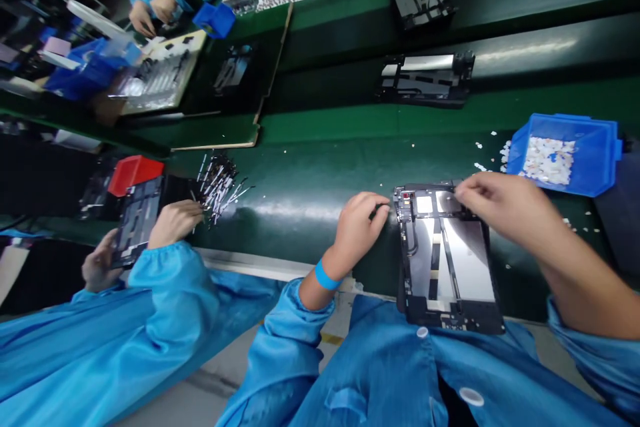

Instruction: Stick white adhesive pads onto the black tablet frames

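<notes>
The device [470,260] lies face up at the table's [300,173] near edge — likely light, stiff and fragile, slick on its shiny face; best held by its dark sides. The left hand's [356,225] grip curls loosely by the far left corner; the right hand's [507,205] pinches near the far right — contents, I cannot tell.

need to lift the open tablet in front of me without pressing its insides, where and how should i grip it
Probably by its two long edges, coming from left and right: the tablet looks thin and lies roughly flat on the table, insides facing up.
</notes>
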Tool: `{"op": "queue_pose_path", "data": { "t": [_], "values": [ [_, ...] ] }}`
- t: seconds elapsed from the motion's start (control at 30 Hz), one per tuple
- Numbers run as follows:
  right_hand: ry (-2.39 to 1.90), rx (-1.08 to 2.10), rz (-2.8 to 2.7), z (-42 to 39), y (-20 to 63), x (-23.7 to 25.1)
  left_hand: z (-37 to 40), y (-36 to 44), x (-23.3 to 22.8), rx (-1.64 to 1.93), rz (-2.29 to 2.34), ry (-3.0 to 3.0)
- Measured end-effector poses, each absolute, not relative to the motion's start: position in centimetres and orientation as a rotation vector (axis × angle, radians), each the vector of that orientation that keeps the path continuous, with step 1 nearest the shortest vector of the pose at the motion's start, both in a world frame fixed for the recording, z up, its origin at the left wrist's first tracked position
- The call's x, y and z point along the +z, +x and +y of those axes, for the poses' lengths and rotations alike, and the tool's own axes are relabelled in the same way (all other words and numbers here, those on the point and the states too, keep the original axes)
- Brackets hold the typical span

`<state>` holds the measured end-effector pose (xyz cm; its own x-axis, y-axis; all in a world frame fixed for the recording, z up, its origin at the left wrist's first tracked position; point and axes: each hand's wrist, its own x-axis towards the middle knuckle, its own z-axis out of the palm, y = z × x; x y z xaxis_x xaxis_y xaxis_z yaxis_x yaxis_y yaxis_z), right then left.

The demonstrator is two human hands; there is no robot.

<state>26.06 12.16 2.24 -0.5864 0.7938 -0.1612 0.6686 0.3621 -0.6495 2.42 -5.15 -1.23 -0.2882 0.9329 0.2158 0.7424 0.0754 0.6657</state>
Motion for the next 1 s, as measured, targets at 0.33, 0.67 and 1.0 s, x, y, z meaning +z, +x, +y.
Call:
{"op": "queue_pose_path", "data": {
  "t": [0.33, 0.67, 1.0],
  "values": [
    [-1.312, 0.920, -2.766, 11.4, 17.8, 1.4, -4.2, 2.6, -2.7, 0.715, 2.040, 2.035],
    [-1.334, 0.852, -2.807, 11.3, 17.3, 1.1, -3.9, 2.5, -2.9, 0.693, 2.018, 2.069],
    [-1.274, 0.857, -2.862, 11.5, 17.5, 1.3, -3.7, 2.2, -2.6, 0.450, 2.054, 2.243]
  ]
}}
